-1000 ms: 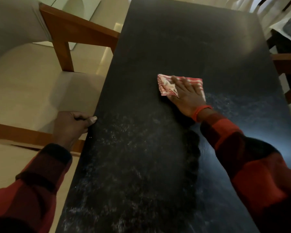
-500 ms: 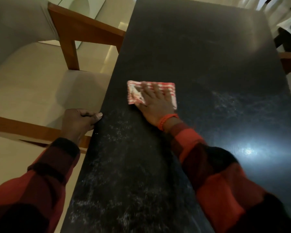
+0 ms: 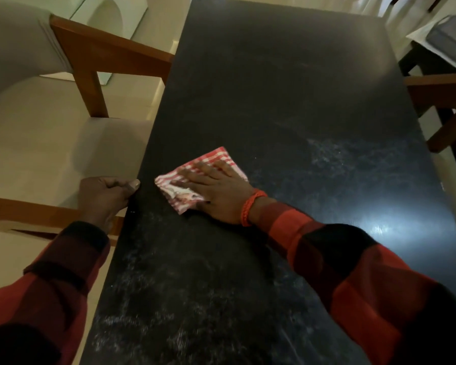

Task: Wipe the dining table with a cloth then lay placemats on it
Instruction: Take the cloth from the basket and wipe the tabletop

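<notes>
Near the left edge of the dark, dust-streaked surface (image 3: 287,101), the right hand (image 3: 219,196) presses flat fingers on a folded red-and-white checked cloth (image 3: 184,185); the left hand (image 3: 103,198) grips that edge beside a wooden chair (image 3: 95,64).

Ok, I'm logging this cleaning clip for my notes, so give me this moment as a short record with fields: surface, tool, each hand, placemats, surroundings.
surface: dark dining table, whitish smears across its near part
tool: red-and-white checked cloth, lying flat on the table near its left edge
right hand: flat on the cloth, fingers straight, pressing it down; orange band at the wrist
left hand: holds the table's left edge, thumb on top
placemats: none in view
surroundings: wooden chair with pale upholstery at the left side of the table
</notes>
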